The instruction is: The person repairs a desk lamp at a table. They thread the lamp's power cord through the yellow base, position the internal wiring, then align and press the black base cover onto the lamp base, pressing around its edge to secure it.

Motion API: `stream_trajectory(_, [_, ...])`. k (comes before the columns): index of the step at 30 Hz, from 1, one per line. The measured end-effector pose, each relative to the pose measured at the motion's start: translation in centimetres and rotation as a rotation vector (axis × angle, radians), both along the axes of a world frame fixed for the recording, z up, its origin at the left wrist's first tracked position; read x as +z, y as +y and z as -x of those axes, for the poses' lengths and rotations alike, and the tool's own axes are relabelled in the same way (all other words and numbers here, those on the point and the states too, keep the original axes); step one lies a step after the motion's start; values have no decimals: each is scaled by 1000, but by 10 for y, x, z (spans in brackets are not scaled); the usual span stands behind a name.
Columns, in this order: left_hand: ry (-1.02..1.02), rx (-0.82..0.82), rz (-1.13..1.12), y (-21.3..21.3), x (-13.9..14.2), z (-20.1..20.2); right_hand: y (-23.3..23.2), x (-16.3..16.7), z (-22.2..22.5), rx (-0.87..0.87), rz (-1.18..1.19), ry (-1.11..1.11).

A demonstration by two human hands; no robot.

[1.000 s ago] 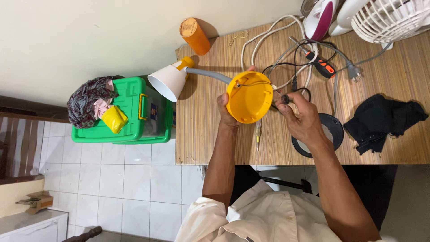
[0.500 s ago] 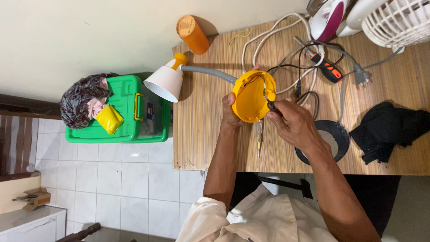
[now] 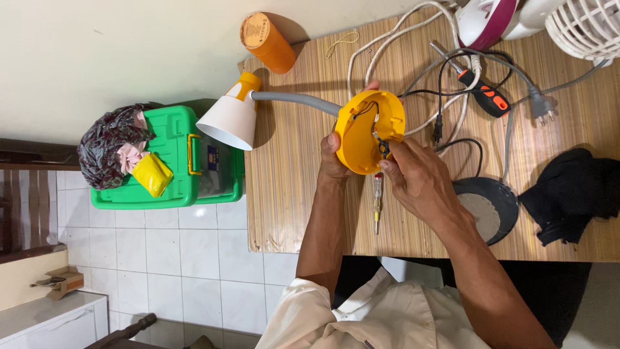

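Observation:
A desk lamp lies on its side on the table: a round yellow base (image 3: pixel 368 132), a grey bendy neck (image 3: pixel 294 100) and a white shade (image 3: pixel 229 121). My left hand (image 3: pixel 336 158) grips the tilted base by its edge, underside facing me. My right hand (image 3: pixel 416 178) pinches small black wires (image 3: pixel 382 145) inside the open base. A slim tester screwdriver (image 3: pixel 376 200) lies on the table just below the base, between my forearms.
An orange cylinder tin (image 3: pixel 267 42) stands at the table's back left. A tangle of cables, an orange-handled screwdriver (image 3: pixel 481 94), a black round disc (image 3: pixel 487 207), a black cloth (image 3: pixel 571 194) and a white fan (image 3: pixel 584 26) fill the right. A green box (image 3: pixel 171 161) sits on the floor.
My left hand has tilted the yellow base up further. My right hand has moved from the table's right side onto the wires inside the base.

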State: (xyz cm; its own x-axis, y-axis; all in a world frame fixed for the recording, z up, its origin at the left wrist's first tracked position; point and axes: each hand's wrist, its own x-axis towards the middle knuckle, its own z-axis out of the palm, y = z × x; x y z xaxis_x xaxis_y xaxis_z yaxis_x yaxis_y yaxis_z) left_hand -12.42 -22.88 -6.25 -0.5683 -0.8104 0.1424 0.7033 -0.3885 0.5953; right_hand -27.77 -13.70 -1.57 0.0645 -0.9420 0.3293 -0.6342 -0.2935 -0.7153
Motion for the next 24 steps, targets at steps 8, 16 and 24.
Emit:
stream_trajectory(8, [0,1,-14,-17,-13,3,-19,-25,-5,-110,-1,-154])
stream_trajectory(16, [-142,99,49,-12,-16,-11,-21,-22,-19,-84,42,-155])
stream_trajectory(24, [-77,57,38,-8,-8,-16,-16,-29,-19,-75,-4,-347])
